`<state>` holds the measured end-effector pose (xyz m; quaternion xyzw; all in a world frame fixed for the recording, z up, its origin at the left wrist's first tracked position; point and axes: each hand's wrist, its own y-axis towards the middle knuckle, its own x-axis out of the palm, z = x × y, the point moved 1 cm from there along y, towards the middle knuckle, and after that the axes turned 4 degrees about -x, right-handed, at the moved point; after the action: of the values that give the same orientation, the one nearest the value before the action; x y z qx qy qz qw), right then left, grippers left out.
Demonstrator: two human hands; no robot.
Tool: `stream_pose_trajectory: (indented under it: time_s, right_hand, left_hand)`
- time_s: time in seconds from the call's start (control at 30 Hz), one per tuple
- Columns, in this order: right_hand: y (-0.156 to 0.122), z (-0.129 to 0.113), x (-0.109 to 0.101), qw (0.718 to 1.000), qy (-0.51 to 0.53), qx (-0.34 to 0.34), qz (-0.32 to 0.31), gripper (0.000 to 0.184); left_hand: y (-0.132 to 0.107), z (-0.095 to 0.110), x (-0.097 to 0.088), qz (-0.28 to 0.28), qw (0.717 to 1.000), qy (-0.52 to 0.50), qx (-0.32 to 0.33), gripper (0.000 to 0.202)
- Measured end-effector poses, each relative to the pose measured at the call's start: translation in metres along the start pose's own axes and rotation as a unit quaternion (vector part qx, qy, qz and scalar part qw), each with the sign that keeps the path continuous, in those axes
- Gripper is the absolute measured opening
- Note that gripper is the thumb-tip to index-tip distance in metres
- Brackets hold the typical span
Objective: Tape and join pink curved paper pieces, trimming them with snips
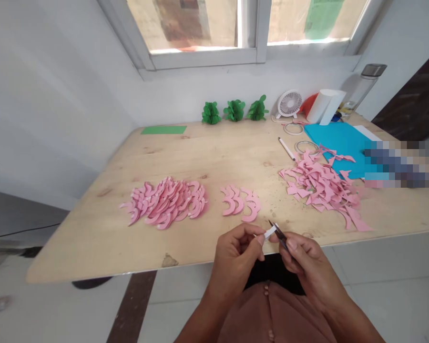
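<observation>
My left hand (238, 250) pinches a small white paper piece (270, 232) at the near edge of the wooden table (93, 238). My right hand (302, 255) is closed around small dark scissors (279, 235), whose blades touch the paper piece. Just beyond my hands lies a small group of pink crescent cut-outs (240, 202). A larger pile of pink crescents (168, 201) lies to the left. A heap of pink paper scraps (323, 188) sits to the right.
Blue paper sheet (339, 143), pen (286, 148) and tape rings (293, 128) lie at the right rear. Three green paper ornaments (234, 111), a small white fan (289, 104), a white roll (325, 106) and a bottle (364, 85) stand along the wall. A green sheet (163, 129) lies far left.
</observation>
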<state>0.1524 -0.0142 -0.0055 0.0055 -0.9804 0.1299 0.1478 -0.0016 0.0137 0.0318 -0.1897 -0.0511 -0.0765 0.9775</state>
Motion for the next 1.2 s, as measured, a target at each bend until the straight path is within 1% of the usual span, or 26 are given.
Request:
stream_pose_trajectory:
  time_s: [0.17,0.4,0.6,0.77,0.93,1.1,1.2]
  right_hand:
    - [0.0,0.002,0.0,1.0,-0.003,0.001,-0.001,0.034]
    - [-0.001,0.003,0.002,1.0,-0.016,-0.002,0.005,0.036]
    - [0.0,0.001,0.003,1.0,-0.027,-0.006,0.013,0.037]
    - [0.001,0.004,0.004,0.999,-0.03,-0.014,0.018,0.037]
    - [0.001,0.006,0.003,0.997,-0.059,-0.026,0.032,0.038]
    - [0.002,0.009,-0.001,0.992,-0.093,-0.049,0.073,0.037]
    - [0.002,0.009,-0.002,0.992,-0.091,-0.048,0.073,0.038]
  left_hand:
    - [0.002,0.002,0.001,-0.003,1.0,0.002,-0.008,0.015]
    - [-0.002,0.005,0.003,0.003,1.0,-0.007,-0.013,0.016]
    - [0.005,-0.002,0.001,0.0,1.0,-0.012,0.02,0.018]
    - [0.006,-0.001,0.001,-0.005,1.0,-0.013,0.028,0.017]
    - [0.005,-0.004,0.0,-0.007,1.0,-0.011,0.021,0.016]
    - [0.006,-0.009,-0.001,-0.001,1.0,-0.014,0.017,0.021]
    - [0.004,-0.008,0.0,0.01,1.0,-0.017,0.017,0.023]
